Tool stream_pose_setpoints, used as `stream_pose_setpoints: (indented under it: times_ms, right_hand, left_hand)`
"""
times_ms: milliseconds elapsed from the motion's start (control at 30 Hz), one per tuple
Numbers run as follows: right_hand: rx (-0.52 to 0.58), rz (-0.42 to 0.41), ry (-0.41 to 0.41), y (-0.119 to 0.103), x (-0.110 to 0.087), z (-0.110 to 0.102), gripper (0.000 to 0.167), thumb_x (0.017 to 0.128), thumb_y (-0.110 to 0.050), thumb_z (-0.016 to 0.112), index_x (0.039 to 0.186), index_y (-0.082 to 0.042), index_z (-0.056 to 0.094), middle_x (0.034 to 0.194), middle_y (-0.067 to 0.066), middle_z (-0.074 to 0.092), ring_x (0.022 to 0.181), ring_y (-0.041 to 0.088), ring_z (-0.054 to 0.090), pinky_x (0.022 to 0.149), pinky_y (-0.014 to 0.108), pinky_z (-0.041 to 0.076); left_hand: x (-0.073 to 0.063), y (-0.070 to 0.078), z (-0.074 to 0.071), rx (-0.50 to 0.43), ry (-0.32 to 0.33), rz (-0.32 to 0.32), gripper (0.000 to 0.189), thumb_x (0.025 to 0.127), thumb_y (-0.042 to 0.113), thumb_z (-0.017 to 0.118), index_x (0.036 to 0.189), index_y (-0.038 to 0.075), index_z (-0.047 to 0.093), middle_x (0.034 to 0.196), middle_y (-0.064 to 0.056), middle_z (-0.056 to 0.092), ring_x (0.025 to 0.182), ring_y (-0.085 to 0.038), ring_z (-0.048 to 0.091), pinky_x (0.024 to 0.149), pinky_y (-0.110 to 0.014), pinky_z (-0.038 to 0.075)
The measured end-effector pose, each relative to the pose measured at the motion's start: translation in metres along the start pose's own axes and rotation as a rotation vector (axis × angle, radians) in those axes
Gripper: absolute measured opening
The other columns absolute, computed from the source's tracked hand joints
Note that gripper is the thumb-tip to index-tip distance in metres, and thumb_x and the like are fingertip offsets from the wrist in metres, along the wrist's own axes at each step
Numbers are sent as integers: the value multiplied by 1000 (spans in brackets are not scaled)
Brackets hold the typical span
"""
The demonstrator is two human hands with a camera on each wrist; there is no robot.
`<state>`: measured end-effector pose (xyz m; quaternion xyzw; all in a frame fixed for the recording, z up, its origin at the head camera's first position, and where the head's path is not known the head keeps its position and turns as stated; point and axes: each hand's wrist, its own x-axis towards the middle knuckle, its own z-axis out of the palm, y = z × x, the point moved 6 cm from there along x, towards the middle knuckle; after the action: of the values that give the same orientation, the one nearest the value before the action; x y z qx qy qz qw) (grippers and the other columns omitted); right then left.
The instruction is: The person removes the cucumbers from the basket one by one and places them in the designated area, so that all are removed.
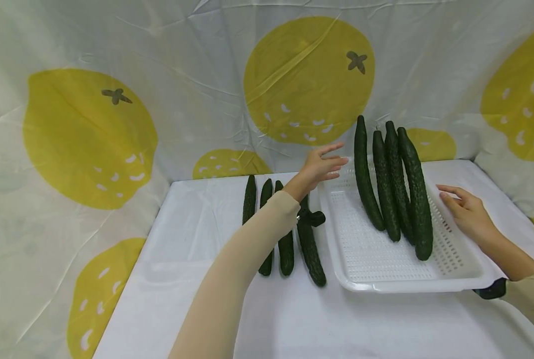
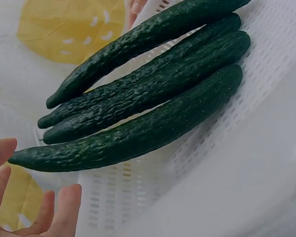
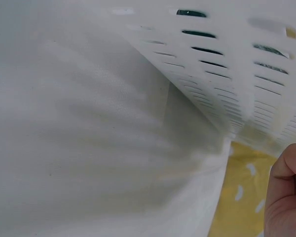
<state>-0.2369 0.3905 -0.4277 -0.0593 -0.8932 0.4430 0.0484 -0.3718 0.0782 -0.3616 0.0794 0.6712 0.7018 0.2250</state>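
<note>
My left hand (image 1: 321,165) is over the far left corner of the white plastic basket (image 1: 361,286), fingers spread and holding nothing. Close to its fingertips is the upper end of the leftmost cucumber (image 1: 367,174) in the basket. Several long dark green cucumbers lean there side by side, their upper ends above the far rim; the left wrist view shows this cucumber (image 2: 128,148) just beyond the fingers (image 2: 68,207). At the basket's right side, my right hand (image 1: 466,214) grips the rim. Bent fingers (image 3: 288,182) show beside the perforated wall in the right wrist view.
Several more cucumbers (image 1: 286,252) lie lengthwise on the white-covered table (image 1: 195,224), left of the basket and partly hidden by my left arm. A curtain with yellow lemon prints (image 1: 309,80) hangs behind the table.
</note>
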Motion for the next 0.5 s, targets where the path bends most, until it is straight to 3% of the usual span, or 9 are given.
stream_pose_setpoints:
  times_ms: [100,167,267,400,467,500]
  right_hand:
    - [-10,-7,7,0,0,-1,57,108,-41,41,153,-6,38,136,40,46,114,6,49,102,42,42]
    - [-30,-12,20,0,-1,-2,56,107,-41,42,152,-7,41,132,37,49,102,-7,44,89,24,44]
    - [-31,-34,38,-1,0,-3,54,107,-39,45,150,-5,44,125,31,57,95,-9,42,73,13,39]
    - [-9,-61,51,-1,1,-3,50,107,-34,48,146,-3,47,106,4,67,90,-7,44,70,10,37]
    - [-8,-73,57,-1,1,-3,49,107,-32,49,144,-2,48,104,0,67,88,-11,43,67,7,35]
    - [-1,-82,61,-2,1,-3,48,107,-31,49,144,-2,49,100,-7,66,87,-13,44,67,7,35]
  left_hand:
    - [4,-6,8,19,14,-13,51,92,12,75,138,29,62,136,-8,60,118,-28,61,94,-41,54]
    - [7,-9,13,30,25,-15,52,91,11,75,138,29,62,138,-9,59,121,-30,59,94,-41,54]
    - [12,-14,21,67,59,-11,51,90,12,77,135,31,65,141,-10,56,124,-27,58,94,-41,54]
    - [19,-21,31,106,100,-7,48,88,13,79,130,34,68,145,-9,52,128,-19,54,97,-43,52]
    - [21,-24,35,107,101,-1,48,88,12,79,130,33,69,148,-9,50,131,-19,51,98,-45,51]
    - [22,-25,37,104,102,0,47,88,12,79,130,33,69,148,-9,49,132,-19,50,99,-46,51]
